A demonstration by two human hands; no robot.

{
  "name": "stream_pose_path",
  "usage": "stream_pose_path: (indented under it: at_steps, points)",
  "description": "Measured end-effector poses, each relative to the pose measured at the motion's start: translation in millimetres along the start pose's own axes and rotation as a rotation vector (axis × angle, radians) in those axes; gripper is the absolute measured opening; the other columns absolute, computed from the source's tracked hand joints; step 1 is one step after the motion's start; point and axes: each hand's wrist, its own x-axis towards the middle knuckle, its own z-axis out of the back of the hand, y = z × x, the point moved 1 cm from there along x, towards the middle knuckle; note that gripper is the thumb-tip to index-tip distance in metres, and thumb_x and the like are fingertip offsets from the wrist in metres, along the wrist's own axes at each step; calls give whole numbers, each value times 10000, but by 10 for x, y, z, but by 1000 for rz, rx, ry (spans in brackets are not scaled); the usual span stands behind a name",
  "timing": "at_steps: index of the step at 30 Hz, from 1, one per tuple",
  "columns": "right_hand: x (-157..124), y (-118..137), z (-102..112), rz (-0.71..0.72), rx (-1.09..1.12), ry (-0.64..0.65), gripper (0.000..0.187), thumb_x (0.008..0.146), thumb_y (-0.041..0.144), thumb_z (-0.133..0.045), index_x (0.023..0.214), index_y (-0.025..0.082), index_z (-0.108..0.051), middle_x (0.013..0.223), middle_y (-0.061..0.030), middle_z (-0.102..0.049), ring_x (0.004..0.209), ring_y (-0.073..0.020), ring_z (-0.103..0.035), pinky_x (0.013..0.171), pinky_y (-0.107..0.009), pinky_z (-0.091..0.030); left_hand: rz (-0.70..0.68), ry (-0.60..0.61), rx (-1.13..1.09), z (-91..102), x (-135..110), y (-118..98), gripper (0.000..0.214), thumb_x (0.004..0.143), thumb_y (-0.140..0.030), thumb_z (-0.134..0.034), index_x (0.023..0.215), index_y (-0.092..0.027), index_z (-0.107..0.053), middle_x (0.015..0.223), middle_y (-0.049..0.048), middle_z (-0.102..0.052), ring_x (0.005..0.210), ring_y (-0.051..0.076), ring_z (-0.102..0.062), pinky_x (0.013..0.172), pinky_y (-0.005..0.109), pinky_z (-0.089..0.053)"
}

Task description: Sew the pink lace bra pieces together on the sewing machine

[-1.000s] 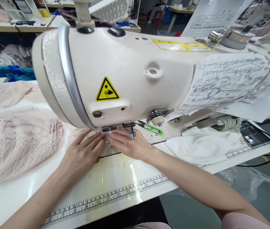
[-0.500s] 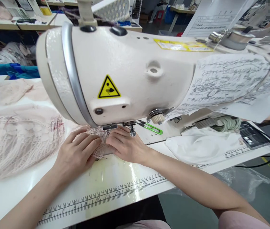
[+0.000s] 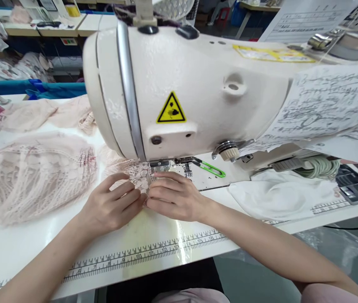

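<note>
A pale pink piece of lace fabric [image 3: 139,173] lies under the head of a white sewing machine [image 3: 194,92]. My left hand [image 3: 112,204] has its fingers curled and pinches the near edge of the lace. Close beside it, my right hand [image 3: 175,195] grips the same edge, its fingertips almost meeting those of the left. The fingertips partly cover the lace there. Just behind my right hand are the machine's needle and presser parts, largely hidden by the machine head. Green-handled thread snips [image 3: 210,168] rest on the machine bed, right of the needle area.
A larger pink lace piece [image 3: 40,176] is spread on the table at left. White cloth [image 3: 276,193] lies at right, near a coil of pale green cord [image 3: 321,168]. Printed ruler marks [image 3: 139,256] run along the table's front edge. Handwritten paper [image 3: 327,105] hangs on the machine.
The view has swung left, so the machine appears farther right. Both hands have drawn slightly toward me with the lace edge, and their fingertips have come together, uncovering more lace behind them.
</note>
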Motion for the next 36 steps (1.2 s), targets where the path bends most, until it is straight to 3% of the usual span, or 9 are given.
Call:
stream_pose_path:
  at_steps: [3,5,9,12,20,31,36]
  points:
    - [-17,1,29,34,43,45,93,862,106,-626,818,187,-635,817,53,-703,851,-84,-631,980,-258,-508,-38,40,-33,2,-20,8,121,820,-109,-651,736,-196,-646,720,-20,-692,727,146,-621,850,373,-518]
    - [-29,3,38,37,62,64,72,866,120,-630,827,177,-649,791,45,-709,835,-92,-643,894,-244,-535,-12,85,-65,-23,-38,25,73,850,-149,-619,868,-190,-676,861,11,-735,850,175,-656,914,394,-516]
    - [-49,9,17,0,71,59,78,872,139,-625,814,177,-660,729,50,-705,760,-94,-649,738,-220,-542,130,221,-144,-139,-85,63,437,912,-323,-512,1286,-98,-544,1312,140,-615,1241,262,-553,1051,431,-457]
    - [-64,13,-7,-27,77,60,91,884,150,-609,818,180,-663,719,57,-704,702,-80,-635,703,-209,-540,179,328,-187,-231,-130,65,647,888,-398,-504,1420,-47,-395,1437,177,-490,1336,292,-462,1080,433,-433]
    - [-83,27,-27,-57,62,105,125,904,172,-588,803,189,-660,702,66,-690,666,-68,-608,662,-190,-516,202,394,-171,-258,-168,96,660,865,-402,-499,1462,-149,-374,1451,132,-481,1317,288,-488,1098,461,-399]
    - [-74,61,-62,-9,37,21,135,877,170,-617,754,190,-668,682,68,-679,661,-78,-603,633,-202,-523,197,433,-202,-231,-137,177,633,845,-426,-511,1438,-218,-431,1409,100,-533,1221,311,-571,1020,507,-453]
    - [-61,49,-58,2,25,28,144,877,148,-606,756,185,-675,681,64,-687,638,-73,-599,615,-203,-527,222,430,-205,-230,-139,177,622,820,-348,-519,1425,-218,-453,1400,91,-546,1203,309,-583,1018,499,-452]
